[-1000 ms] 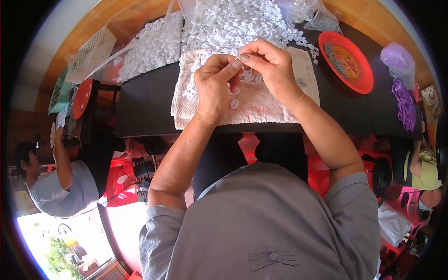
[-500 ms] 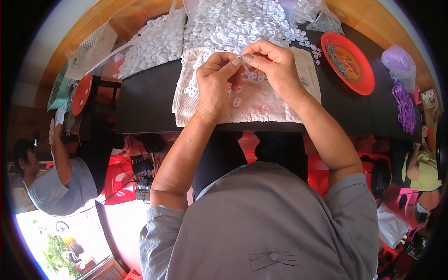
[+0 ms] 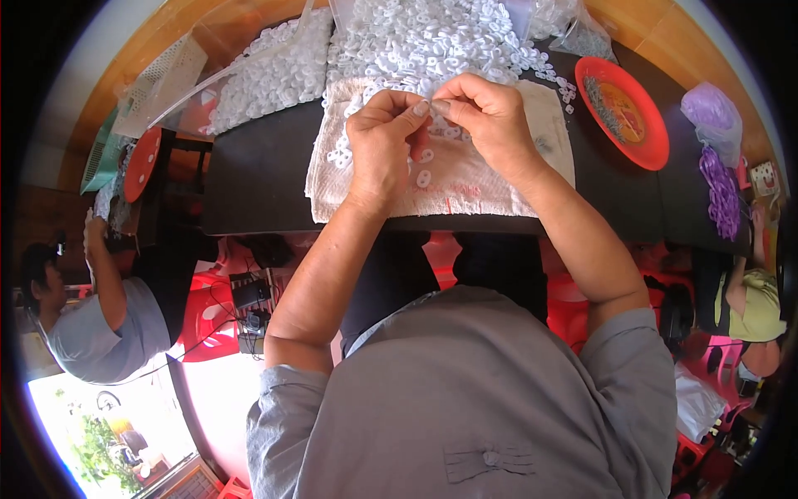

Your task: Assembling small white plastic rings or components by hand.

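Above a folded beige cloth, both my hands meet with fingertips almost touching. My left hand is closed in a pinch of thumb and forefinger, its other fingers curled under. My right hand pinches as well, thumb against forefinger. Whatever sits between the fingertips is too small and covered to make out. Just below the left hand's fingers are two small white oval plastic pieces with holes; whether they hang or lie on the cloth I cannot tell. More such pieces lie scattered on the cloth around and behind the hands.
A large heap of white pieces spreads behind the cloth, beside a clear container full of them. At right, a red plate holds thin grey metal bits. Purple strands hang farther right. Other people sit left and right.
My hands stay pinched together at nearly the same spot, with only slight finger shifts. The whole view has moved very slightly.
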`<state>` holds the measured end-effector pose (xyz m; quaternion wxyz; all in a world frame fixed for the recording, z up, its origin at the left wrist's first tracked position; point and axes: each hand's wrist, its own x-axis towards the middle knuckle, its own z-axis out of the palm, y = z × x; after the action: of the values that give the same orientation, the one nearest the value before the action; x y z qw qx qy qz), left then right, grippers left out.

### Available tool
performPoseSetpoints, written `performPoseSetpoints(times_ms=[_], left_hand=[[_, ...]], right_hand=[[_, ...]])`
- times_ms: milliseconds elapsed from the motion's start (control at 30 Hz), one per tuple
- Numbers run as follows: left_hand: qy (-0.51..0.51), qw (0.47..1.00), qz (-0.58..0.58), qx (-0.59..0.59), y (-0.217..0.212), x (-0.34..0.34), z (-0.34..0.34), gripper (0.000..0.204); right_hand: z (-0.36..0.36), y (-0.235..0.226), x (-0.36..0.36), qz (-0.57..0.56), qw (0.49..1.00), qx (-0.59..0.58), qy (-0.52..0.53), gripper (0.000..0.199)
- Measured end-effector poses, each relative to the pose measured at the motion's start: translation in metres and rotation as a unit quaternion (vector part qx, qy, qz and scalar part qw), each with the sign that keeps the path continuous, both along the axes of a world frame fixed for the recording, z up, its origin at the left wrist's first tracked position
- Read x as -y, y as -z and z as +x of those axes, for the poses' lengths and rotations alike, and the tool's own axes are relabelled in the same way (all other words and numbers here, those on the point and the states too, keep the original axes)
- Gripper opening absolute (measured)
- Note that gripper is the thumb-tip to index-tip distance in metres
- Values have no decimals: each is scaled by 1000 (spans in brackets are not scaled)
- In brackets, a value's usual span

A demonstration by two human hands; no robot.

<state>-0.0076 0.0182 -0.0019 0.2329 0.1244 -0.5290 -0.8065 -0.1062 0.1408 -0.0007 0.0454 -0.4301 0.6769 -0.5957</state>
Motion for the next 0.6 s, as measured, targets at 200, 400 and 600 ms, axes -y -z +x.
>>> performPoseSetpoints(times_ms=[200, 400, 600], left_hand=[[-24, 999, -34, 19, -1, 2, -2, 4], [-12, 999, -30, 15, -3, 0, -2, 3], [-21, 1000, -10, 17, -4, 1, -1, 6]], right_hand=[[0, 0, 5, 7, 1000, -8, -4, 4], [-4, -7, -2, 28, 999, 32, -15, 6], [-4, -8, -3, 34, 999, 8, -11, 8]])
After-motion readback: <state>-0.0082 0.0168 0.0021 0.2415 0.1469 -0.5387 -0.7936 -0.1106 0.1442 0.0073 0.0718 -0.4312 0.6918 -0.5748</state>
